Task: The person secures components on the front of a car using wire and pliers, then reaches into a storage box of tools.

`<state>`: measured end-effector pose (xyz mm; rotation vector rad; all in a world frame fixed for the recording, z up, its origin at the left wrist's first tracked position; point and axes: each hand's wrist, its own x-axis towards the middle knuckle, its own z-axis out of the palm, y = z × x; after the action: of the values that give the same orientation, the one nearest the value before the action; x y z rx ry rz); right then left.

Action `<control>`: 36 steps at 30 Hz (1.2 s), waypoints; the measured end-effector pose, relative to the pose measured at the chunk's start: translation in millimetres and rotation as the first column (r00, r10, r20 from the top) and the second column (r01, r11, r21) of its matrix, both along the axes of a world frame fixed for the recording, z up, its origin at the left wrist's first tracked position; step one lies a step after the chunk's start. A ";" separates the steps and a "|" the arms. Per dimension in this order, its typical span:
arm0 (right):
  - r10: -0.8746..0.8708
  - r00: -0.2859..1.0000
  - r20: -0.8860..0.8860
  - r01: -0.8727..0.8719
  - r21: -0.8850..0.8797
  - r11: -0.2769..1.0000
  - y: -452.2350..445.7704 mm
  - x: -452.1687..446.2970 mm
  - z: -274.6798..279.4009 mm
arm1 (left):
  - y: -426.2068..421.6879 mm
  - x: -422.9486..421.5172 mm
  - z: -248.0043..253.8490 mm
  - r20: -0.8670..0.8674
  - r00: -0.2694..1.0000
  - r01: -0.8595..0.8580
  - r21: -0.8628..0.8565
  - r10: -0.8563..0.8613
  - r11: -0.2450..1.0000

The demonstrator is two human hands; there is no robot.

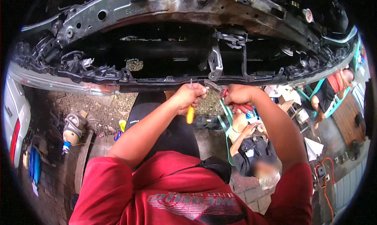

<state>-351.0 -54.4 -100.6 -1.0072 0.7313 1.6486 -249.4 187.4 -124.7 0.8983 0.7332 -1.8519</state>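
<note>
My left hand (187, 97) is closed around a screwdriver with a yellow handle (190, 114); its thin shaft points up toward the car's front edge. Closed on red-handled pliers (242, 107), my right hand (238, 94) holds them with the jaws pointing left at my left fingertips. Something small and pale shows at those fingertips, too small to name. Both hands are just below the black lower edge of the car's open front (165, 82). Above them, a metal bracket (215, 64) and the hood latch (232, 38) are attached to the car.
Overhead arches the raised hood's metal frame (149, 9). A person in dark clothing (255, 150) sits on a green chair below right; another person (333, 89) sits farther right. A beige machine (74, 128) stands on the ground at left, and an orange cord (325, 185) lies at right.
</note>
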 end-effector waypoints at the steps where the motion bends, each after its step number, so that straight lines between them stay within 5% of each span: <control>1: 0.076 0.997 0.016 -0.076 0.008 0.997 -3.1 4.4 7.0 | -0.3 -0.9 0.4 0.001 1.000 0.005 -0.002 -0.005 1.000; 2: 0.072 0.997 0.018 -0.072 0.004 0.997 -5.5 5.8 15.0 | -1.1 -1.5 0.4 0.024 0.999 0.028 0.012 -0.029 1.000; 4: 0.358 0.840 0.407 -0.246 -0.303 0.921 -6.4 4.3 31.3 | -0.5 -4.8 -0.3 0.049 0.997 0.051 0.030 -0.052 0.998; 8: 0.402 0.868 0.291 -0.262 -0.421 0.869 -3.8 6.7 46.6 | -3.9 -12.6 2.7 0.152 0.982 0.102 0.058 -0.110 0.993; 14: 0.498 0.812 0.304 -0.422 -0.283 0.861 27.1 23.7 21.9 | -7.7 -13.8 11.5 0.221 0.969 0.090 0.099 -0.110 0.991; 19: 0.356 0.929 0.101 -0.326 -0.231 0.917 29.9 37.5 27.5 | -8.4 -15.6 9.5 0.209 0.975 0.052 0.094 -0.070 0.994; 21: 0.092 0.995 -0.036 -0.097 -0.188 0.977 26.2 42.6 34.8 | -7.3 -16.6 10.8 0.175 0.984 0.013 0.086 -0.028 0.996; 23: 0.116 0.992 -0.050 -0.122 -0.138 0.983 23.2 37.4 25.7 | -7.9 -16.4 14.1 0.235 0.970 0.038 0.112 -0.064 0.993; 25: -0.053 0.986 -0.160 0.030 -0.144 0.989 21.2 38.8 25.9 | -6.5 -15.9 14.3 0.253 0.965 0.040 0.097 -0.064 0.994; 33: 0.135 0.989 -0.064 -0.146 -0.234 0.961 31.4 35.9 31.5 | -5.3 -14.2 10.4 0.222 0.972 0.058 0.105 -0.080 0.993; 36: 0.136 0.982 0.128 -0.104 -0.229 0.968 39.8 15.6 27.6 | -0.7 -15.4 5.6 0.197 0.979 0.035 0.076 -0.050 0.996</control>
<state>-335.4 -14.7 -73.1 -1.3381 0.7824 1.6027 -264.8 186.7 -119.1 1.1355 0.6639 -1.7510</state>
